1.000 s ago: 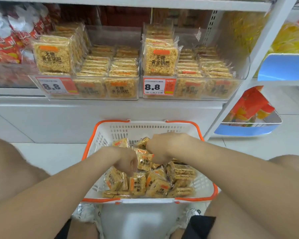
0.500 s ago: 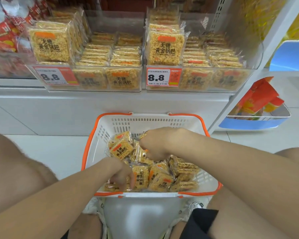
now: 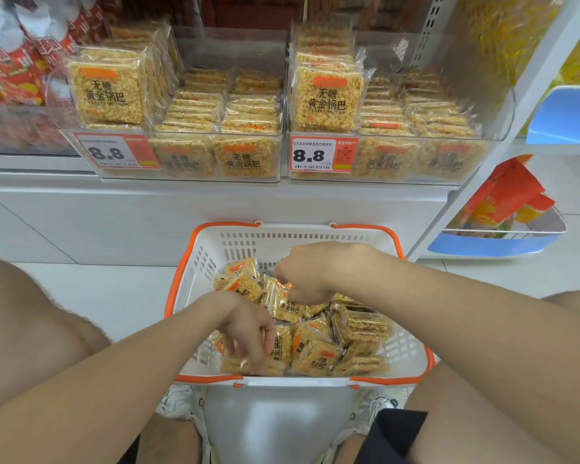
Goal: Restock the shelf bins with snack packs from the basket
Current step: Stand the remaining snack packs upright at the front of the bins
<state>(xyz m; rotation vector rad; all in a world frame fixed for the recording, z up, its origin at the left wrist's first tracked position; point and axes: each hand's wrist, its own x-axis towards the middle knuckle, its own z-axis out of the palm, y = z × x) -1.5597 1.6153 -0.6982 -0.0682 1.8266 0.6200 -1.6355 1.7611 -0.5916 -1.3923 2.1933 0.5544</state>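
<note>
Crinkly film wraps the snack packs heaped in the basket. Our right hand pinches one at far middle. Our left hand curls onto a near-left pack, but we cannot tell if it grips. We judge a slippery pinch could drop short of the crowded shelf bins.

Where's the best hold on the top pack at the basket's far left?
Pinch the pack across its flat faces at the raised far edge, coming from above: it lies tilted atop the other packs, with nothing covering it.
</note>
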